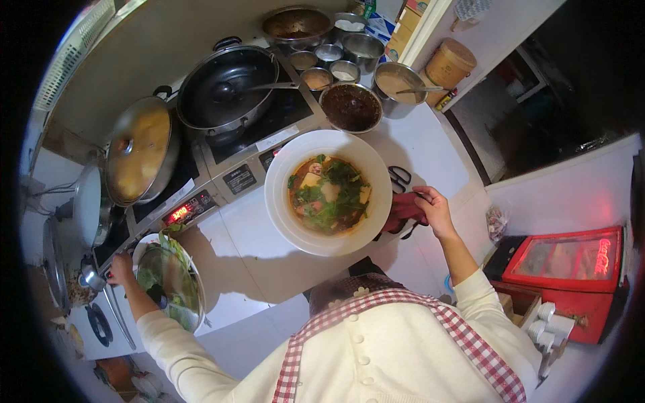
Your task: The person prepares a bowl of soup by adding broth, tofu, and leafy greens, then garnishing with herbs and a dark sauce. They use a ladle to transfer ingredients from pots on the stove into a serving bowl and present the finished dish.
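My left hand is beside a round glass lid that lies over leafy greens in a bowl at lower left. A ladle lies just left of that hand; whether its fingers grip anything is hard to tell. My right hand pinches the edge of a dark red cloth, right of the white bowl. That wide white bowl holds soup with green leaves and pale chunks. Black-handled scissors lie partly behind the cloth.
Induction cookers run along the wall, bearing an empty black wok and a glass-lidded pan of yellowish food. Several steel seasoning bowls and a bowl of dark sauce stand behind the soup. A red drinks cooler is at right.
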Demonstrator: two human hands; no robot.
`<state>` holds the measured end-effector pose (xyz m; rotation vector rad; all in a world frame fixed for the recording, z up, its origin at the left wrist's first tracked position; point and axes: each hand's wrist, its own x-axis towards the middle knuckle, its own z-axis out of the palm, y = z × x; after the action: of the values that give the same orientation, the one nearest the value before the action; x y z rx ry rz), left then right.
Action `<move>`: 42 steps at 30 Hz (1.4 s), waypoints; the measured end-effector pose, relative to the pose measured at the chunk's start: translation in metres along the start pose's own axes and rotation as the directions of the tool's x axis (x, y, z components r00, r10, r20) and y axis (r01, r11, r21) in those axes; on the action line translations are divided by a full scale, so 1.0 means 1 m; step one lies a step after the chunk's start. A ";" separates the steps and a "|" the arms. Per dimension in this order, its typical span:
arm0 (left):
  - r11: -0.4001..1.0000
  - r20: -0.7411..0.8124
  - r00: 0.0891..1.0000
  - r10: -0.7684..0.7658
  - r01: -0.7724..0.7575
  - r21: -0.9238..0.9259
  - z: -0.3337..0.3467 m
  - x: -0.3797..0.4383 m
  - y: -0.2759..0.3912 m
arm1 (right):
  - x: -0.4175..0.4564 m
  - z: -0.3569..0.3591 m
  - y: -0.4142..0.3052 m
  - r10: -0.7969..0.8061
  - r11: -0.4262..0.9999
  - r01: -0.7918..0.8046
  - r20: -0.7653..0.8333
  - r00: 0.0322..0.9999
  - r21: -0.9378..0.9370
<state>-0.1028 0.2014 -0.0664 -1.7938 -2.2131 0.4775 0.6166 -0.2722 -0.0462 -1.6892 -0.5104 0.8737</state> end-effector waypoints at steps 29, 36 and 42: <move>-0.102 0.537 0.611 0.581 0.710 -0.697 -0.084 -0.429 0.292 | 0.072 0.023 0.028 -0.393 -0.001 0.955 0.878 0.274 -0.298; -0.340 0.583 0.560 0.589 0.826 -0.450 -0.144 -0.520 0.343 | -0.009 0.066 0.045 -0.453 0.094 0.969 0.857 0.247 -0.229; -0.024 0.464 0.588 0.662 0.636 -0.772 -0.062 -0.421 0.256 | 0.064 0.047 -0.010 -0.344 0.051 0.953 0.891 0.297 -0.299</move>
<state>0.2387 -0.1571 -0.1095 -2.4165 -3.9093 -1.2023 0.6222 -0.1935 -0.0605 -1.4527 -2.4614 0.2628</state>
